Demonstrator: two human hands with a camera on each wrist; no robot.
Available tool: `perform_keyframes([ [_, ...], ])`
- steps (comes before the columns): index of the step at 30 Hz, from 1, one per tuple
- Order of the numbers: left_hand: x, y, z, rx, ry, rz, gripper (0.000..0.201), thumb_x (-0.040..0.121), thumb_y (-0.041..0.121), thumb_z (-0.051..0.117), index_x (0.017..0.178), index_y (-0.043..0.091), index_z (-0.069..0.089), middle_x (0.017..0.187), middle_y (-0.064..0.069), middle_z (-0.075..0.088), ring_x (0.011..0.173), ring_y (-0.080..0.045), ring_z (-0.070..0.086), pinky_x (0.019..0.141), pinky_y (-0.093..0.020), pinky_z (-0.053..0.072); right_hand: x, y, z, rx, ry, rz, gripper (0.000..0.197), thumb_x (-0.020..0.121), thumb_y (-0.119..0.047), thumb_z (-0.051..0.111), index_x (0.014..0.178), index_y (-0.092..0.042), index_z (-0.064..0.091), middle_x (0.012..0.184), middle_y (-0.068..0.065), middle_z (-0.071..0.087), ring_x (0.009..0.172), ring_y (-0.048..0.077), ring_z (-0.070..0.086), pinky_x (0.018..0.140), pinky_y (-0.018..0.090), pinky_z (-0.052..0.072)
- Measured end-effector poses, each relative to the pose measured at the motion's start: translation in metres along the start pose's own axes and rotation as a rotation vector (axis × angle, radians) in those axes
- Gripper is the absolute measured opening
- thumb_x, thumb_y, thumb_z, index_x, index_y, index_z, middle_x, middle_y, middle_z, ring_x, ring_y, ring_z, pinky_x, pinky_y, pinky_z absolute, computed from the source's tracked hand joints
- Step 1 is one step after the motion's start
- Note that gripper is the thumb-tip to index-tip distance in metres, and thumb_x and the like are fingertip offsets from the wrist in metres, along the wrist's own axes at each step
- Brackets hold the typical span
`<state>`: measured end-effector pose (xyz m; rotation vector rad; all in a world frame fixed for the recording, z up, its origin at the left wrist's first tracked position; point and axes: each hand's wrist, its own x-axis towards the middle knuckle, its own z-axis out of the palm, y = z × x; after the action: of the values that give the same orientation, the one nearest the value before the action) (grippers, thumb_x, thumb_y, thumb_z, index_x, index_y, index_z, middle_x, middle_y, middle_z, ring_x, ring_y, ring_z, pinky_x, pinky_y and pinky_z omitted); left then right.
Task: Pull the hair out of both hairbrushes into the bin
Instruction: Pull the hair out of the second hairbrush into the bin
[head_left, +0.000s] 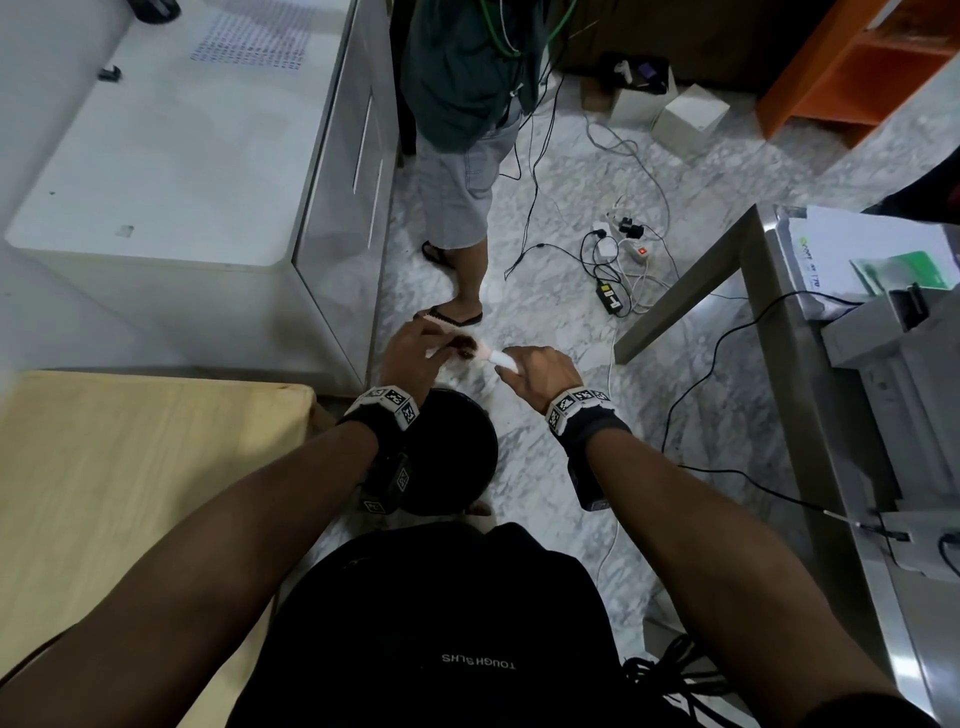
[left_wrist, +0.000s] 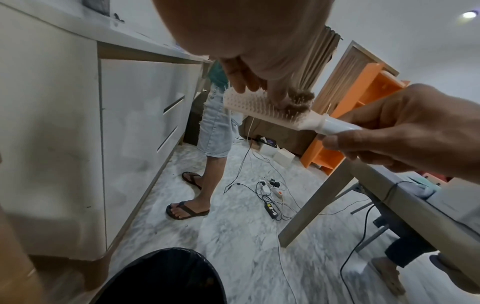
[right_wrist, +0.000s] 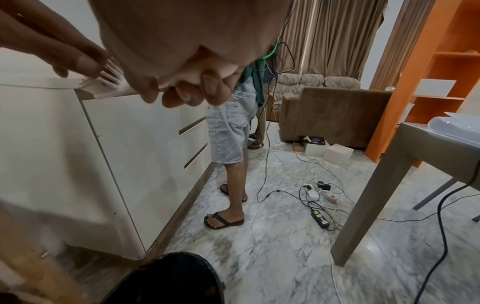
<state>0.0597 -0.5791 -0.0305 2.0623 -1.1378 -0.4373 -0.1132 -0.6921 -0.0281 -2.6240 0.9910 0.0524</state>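
The right hand (head_left: 540, 371) is gripping the white handle of the hairbrush (left_wrist: 262, 110), with its fingers curled round it. It is holding the brush up in the air, lying nearly flat, with the bristles pointing up. The left hand (head_left: 415, 351) is reaching down onto the bristles, and its fingertips (left_wrist: 279, 100) are pinching the clump of brown hair (left_wrist: 298, 101) that is sitting near the handle end. The black bin (left_wrist: 166, 277) is standing on the floor (left_wrist: 233, 236) just below and a little nearer to the person than the brush. Only one brush is showing here.

The hair is probably very light, soft and fluffy, and tangled round the bristles, so it may be coming off in bits. Pinching it low, close to the pad, and pulling straight up should be working best. The brush looks stiff and light, so the handle is a good place to be holding it steady. Loose hair could float away, so letting go right over the bin seems safest.
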Motion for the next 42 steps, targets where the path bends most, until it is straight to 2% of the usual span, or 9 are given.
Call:
perform_keyframes([
  [3, -0.001, 0.000, -0.003, 0.043, -0.018, 0.053, 0.018, 0.078, 0.013, 0.071, 0.094, 0.007, 0.075, 0.096, -0.013, 0.073, 0.081, -0.028, 0.069, 0.076, -0.022, 0.046, 0.001, 0.000, 0.000, -0.009, -0.020, -0.006, 0.024, 0.091, -0.036, 0.056, 0.105, -0.020, 0.064, 0.094, 0.010, 0.071, 0.088, 0.036, 0.064, 0.065, 0.033, 0.036],
  [8, 0.001, 0.001, -0.007, 0.038, -0.027, 0.013, 0.018, 0.080, 0.005, 0.064, 0.096, 0.003, 0.074, 0.096, -0.020, 0.074, 0.089, -0.033, 0.069, 0.085, -0.033, 0.052, -0.001, -0.001, 0.001, -0.014, -0.068, 0.020, 0.028, 0.092, -0.039, 0.055, 0.110, -0.020, 0.065, 0.096, 0.011, 0.071, 0.090, 0.035, 0.064, 0.067, 0.034, 0.040],
  [12, 0.005, -0.007, -0.009, 0.057, -0.039, -0.049, 0.017, 0.081, 0.005, 0.064, 0.094, 0.000, 0.073, 0.095, -0.020, 0.074, 0.088, -0.034, 0.069, 0.083, -0.031, 0.051, -0.004, 0.003, 0.001, 0.004, -0.070, 0.082, 0.028, 0.093, -0.040, 0.053, 0.110, -0.022, 0.065, 0.095, 0.013, 0.070, 0.091, 0.036, 0.063, 0.069, 0.035, 0.041],
  [18, 0.005, -0.026, -0.013, 0.153, -0.141, -0.155, 0.016, 0.084, 0.014, 0.065, 0.090, 0.002, 0.074, 0.087, -0.019, 0.075, 0.083, -0.034, 0.068, 0.071, -0.025, 0.042, -0.010, 0.010, 0.002, 0.015, -0.097, 0.137, 0.028, 0.092, -0.043, 0.052, 0.106, -0.022, 0.065, 0.094, 0.013, 0.070, 0.090, 0.037, 0.063, 0.068, 0.035, 0.041],
  [25, 0.006, -0.048, -0.031, 0.240, -0.176, -0.295, 0.016, 0.079, 0.010, 0.070, 0.088, -0.002, 0.074, 0.091, -0.024, 0.073, 0.088, -0.039, 0.068, 0.080, -0.040, 0.053, -0.010, 0.012, -0.006, 0.073, -0.052, 0.206, 0.028, 0.093, -0.039, 0.054, 0.105, -0.016, 0.065, 0.093, 0.016, 0.070, 0.087, 0.037, 0.064, 0.069, 0.036, 0.045],
  [30, -0.003, -0.073, -0.059, 0.299, -0.280, -0.413, 0.025, 0.081, 0.012, 0.069, 0.096, -0.008, 0.072, 0.102, -0.028, 0.070, 0.099, -0.041, 0.064, 0.085, -0.037, 0.048, -0.012, 0.050, -0.022, 0.138, 0.048, 0.389, 0.036, 0.092, -0.040, 0.054, 0.109, -0.010, 0.064, 0.096, 0.022, 0.069, 0.092, 0.040, 0.064, 0.075, 0.043, 0.051],
  [34, -0.006, -0.064, -0.047, 0.260, -0.352, -0.401, 0.029, 0.082, 0.024, 0.069, 0.095, -0.001, 0.074, 0.102, -0.022, 0.072, 0.097, -0.035, 0.065, 0.084, -0.036, 0.050, -0.009, 0.042, -0.022, 0.137, 0.034, 0.355, 0.036, 0.092, -0.041, 0.055, 0.111, -0.012, 0.066, 0.096, 0.021, 0.070, 0.092, 0.040, 0.064, 0.073, 0.040, 0.048],
  [37, -0.009, -0.052, -0.038, 0.262, -0.405, -0.377, 0.025, 0.083, 0.026, 0.066, 0.075, 0.003, 0.071, 0.093, -0.024, 0.072, 0.085, -0.033, 0.065, 0.077, -0.037, 0.051, -0.007, 0.029, -0.016, 0.133, 0.005, 0.322, 0.035, 0.092, -0.040, 0.056, 0.115, -0.015, 0.065, 0.100, 0.019, 0.070, 0.096, 0.039, 0.062, 0.074, 0.039, 0.047],
  [42, -0.014, -0.056, -0.031, 0.237, -0.445, -0.340, 0.017, 0.072, 0.015, 0.072, 0.087, 0.009, 0.077, 0.092, -0.016, 0.075, 0.092, -0.032, 0.069, 0.081, -0.034, 0.054, -0.008, 0.021, -0.007, 0.108, -0.074, 0.276, 0.032, 0.092, -0.040, 0.055, 0.111, -0.015, 0.065, 0.098, 0.018, 0.069, 0.094, 0.038, 0.062, 0.070, 0.035, 0.040],
])
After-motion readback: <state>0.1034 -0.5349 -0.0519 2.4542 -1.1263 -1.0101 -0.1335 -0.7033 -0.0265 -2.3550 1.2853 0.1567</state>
